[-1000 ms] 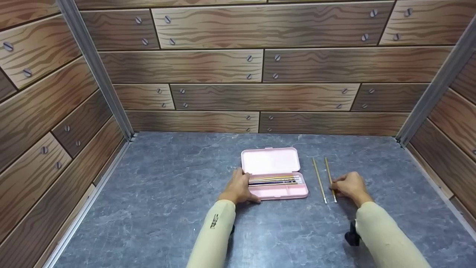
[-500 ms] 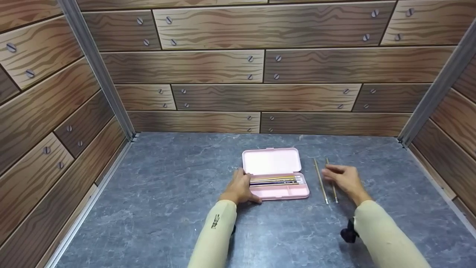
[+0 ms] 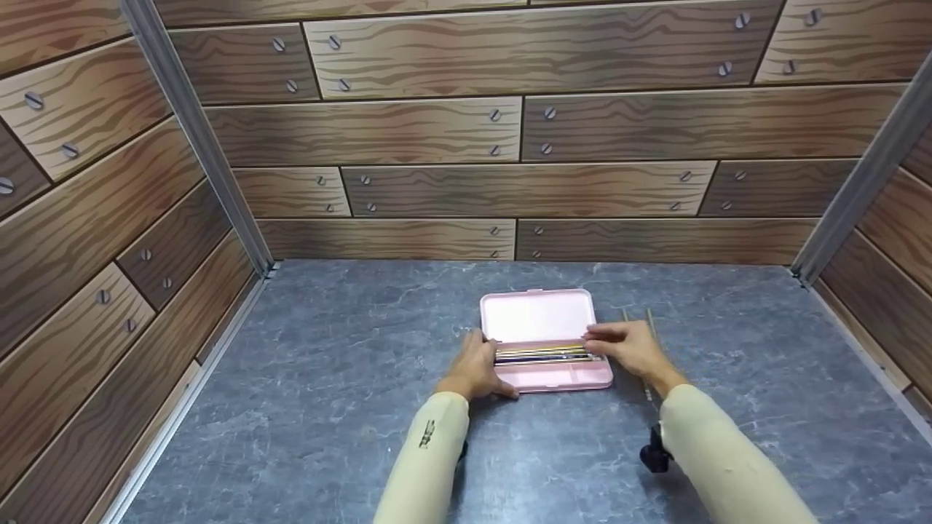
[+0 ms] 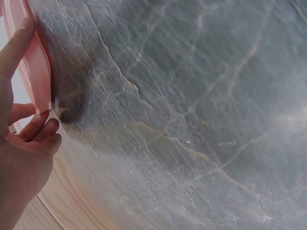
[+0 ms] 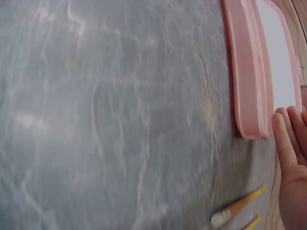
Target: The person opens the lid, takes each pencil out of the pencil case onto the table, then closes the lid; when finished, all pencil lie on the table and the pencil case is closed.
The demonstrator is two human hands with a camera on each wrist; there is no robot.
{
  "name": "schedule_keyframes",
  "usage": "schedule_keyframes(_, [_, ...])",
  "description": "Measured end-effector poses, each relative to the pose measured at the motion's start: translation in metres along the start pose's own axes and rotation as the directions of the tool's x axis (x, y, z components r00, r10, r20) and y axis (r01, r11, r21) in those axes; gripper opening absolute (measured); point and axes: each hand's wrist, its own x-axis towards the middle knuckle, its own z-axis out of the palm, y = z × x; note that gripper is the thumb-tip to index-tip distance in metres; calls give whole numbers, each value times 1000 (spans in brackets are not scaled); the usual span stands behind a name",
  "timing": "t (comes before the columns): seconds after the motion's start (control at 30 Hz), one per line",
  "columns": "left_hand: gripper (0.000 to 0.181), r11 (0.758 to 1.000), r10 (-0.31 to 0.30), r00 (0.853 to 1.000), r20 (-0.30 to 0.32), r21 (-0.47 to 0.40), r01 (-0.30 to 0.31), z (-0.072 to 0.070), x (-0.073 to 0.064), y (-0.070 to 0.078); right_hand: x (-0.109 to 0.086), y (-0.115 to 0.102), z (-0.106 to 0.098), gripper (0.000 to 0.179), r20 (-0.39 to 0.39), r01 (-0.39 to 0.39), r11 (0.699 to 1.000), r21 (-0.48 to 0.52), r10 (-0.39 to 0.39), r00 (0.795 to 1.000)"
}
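Note:
A pink pencil case (image 3: 535, 378) lies with its lid (image 3: 539, 316) folded back in the head view. Several pencils (image 3: 542, 355) lie lengthwise in its rear compartment. My left hand (image 3: 470, 369) grips the case's left end, thumb along the front edge, fingers bent around the corner; the left wrist view shows it on the pink wall (image 4: 38, 67). Over the case's right end is my right hand (image 3: 633, 351), fingers nearly straight beside the pencil ends. The right wrist view shows those fingers (image 5: 285, 143) extended, holding nothing visible. Two loose pencils (image 3: 650, 320) lie partly hidden under the right hand.
The grey marbled tabletop (image 3: 349, 349) is enclosed by wood-patterned walls (image 3: 429, 131) at the back and sides. Metal posts (image 3: 196, 131) stand in the corners. Near the right wrist view's lower edge, the loose pencils' eraser-end pencil (image 5: 240, 206) lies right of the case.
My right hand has left the loose pencil it was touching on the right and moved left to the case's right end. My left hand keeps its hold on the case.

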Motion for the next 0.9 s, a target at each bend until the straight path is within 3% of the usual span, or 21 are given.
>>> schedule_keyframes(0.13, [77,1000,-12,1000,10,5,12,1,1,0,2,-3,11,39,71,-2,1000,-28,4,997])
schedule_keyframes(0.37, [81,1000,-16,1000,18,11,16,1,0,1,5,-5,22,40,126,-5,999,-50,12,992])
schedule_keyframes(0.6, [84,999,-31,999,11,13,31,0,-1,1,8,-2,27,35,153,81,991,-102,-65,986])
schedule_keyframes(0.9, [84,1000,3,1000,-3,10,-3,-1,-2,-1,11,2,31,28,240,169,974,-148,-131,962])
